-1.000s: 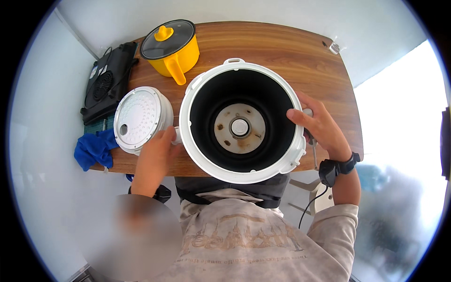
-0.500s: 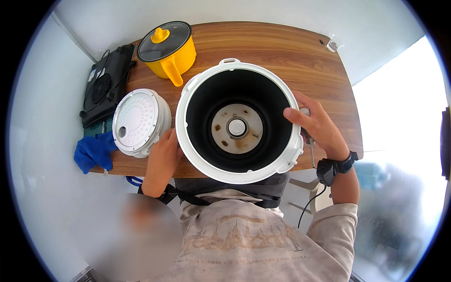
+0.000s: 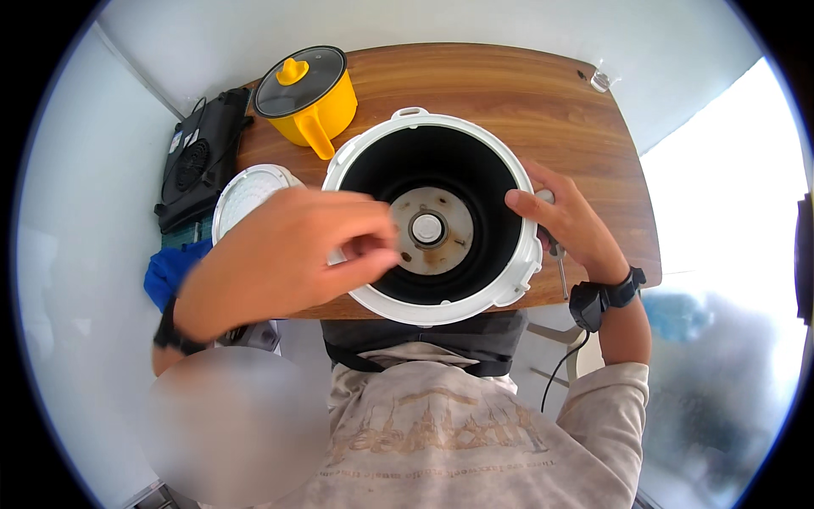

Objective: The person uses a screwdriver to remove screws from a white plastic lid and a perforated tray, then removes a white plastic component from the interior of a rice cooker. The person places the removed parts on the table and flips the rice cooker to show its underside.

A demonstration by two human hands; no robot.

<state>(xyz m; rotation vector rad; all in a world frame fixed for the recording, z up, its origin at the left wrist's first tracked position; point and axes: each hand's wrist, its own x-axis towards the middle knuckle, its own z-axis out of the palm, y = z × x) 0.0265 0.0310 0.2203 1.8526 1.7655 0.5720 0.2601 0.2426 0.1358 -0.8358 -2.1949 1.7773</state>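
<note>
A white electric pressure cooker body [image 3: 498,293] sits at the near table edge, its open top facing me. Inside its dark wall lies a stained round heating plate [image 3: 462,233] with a white centre sensor [image 3: 426,228]. My right hand [image 3: 570,212] grips the cooker's right rim, thumb on the inner edge. It also holds a screwdriver [image 3: 563,276], grey handle in the palm and shaft pointing down. My left hand [image 3: 314,242] hovers over the left rim with fingers curled toward the thumb, slightly blurred. Whether anything is between its fingertips is hidden.
A white round lid [image 3: 246,199] lies left of the cooker, partly covered by my left hand. Behind stands a yellow pot [image 3: 318,110] with a glass lid. A black appliance with a fan grille [image 3: 193,165] and blue cloth [image 3: 165,273] lie at left; a small clear object [image 3: 600,81] is far right.
My left hand has come up from beside the cooker's left wall and swung right, over its rim and opening. My right hand keeps its grip on the rim and screwdriver.
</note>
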